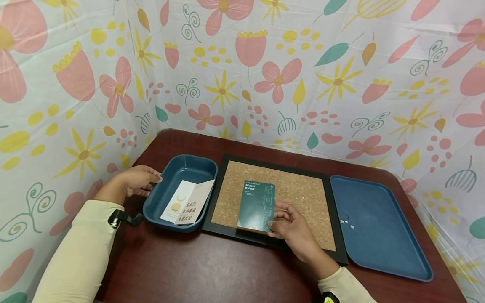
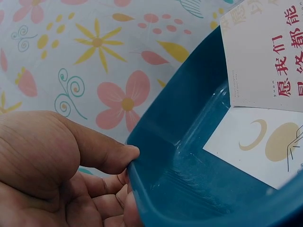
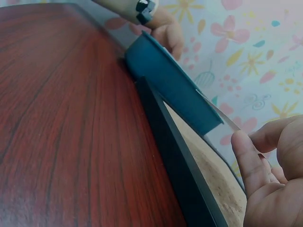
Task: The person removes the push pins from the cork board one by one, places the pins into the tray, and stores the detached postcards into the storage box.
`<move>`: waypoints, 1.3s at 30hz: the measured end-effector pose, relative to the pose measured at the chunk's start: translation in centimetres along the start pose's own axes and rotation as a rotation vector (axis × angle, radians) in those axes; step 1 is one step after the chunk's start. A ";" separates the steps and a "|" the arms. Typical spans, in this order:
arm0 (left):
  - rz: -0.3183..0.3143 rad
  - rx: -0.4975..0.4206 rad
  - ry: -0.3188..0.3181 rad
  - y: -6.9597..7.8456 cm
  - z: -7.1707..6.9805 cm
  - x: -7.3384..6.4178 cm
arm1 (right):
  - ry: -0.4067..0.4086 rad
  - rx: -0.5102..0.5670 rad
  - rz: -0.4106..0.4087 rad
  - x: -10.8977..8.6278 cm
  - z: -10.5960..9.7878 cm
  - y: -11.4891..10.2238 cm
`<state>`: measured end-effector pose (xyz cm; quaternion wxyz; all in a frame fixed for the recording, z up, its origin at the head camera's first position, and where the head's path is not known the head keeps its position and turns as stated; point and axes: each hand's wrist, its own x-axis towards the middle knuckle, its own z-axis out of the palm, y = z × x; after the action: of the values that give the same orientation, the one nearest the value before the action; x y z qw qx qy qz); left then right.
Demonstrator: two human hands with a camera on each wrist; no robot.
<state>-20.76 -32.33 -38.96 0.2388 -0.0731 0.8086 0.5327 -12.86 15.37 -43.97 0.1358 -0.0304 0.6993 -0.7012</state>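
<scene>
My left hand [image 1: 141, 180] grips the left rim of a deep blue bin [image 1: 151, 212], with the thumb over the edge and the other fingers outside, as the left wrist view shows. Inside the bin lie a white card [image 1: 175, 204] with a gold moon print and a pale card [image 2: 262, 56] with red lettering, overlapping it. A dark green card [image 1: 254, 206] with white print is pinched at its lower right edge by my right hand [image 1: 291, 225]. It overlaps a black-framed cork board [image 1: 303, 193]; in the right wrist view it shows edge-on as a thin sheet between thumb and fingers.
To the right of the board lies a shallow blue tray [image 1: 386, 235], with several small shiny pieces [image 1: 345, 222] near its left edge. Everything stands on a dark red wood table [image 1: 197, 265]. Flower-patterned cloth [image 1: 242, 92] hangs behind and at both sides.
</scene>
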 end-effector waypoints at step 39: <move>-0.008 0.029 0.020 0.2 0.3 -0.2 | -0.083 0.064 -0.028 1.4 5.3 -0.2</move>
<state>-20.58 -32.03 -38.76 0.2338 -0.0782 0.8183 0.5192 -13.00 9.84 -43.86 0.1556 -0.0646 0.6697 -0.7232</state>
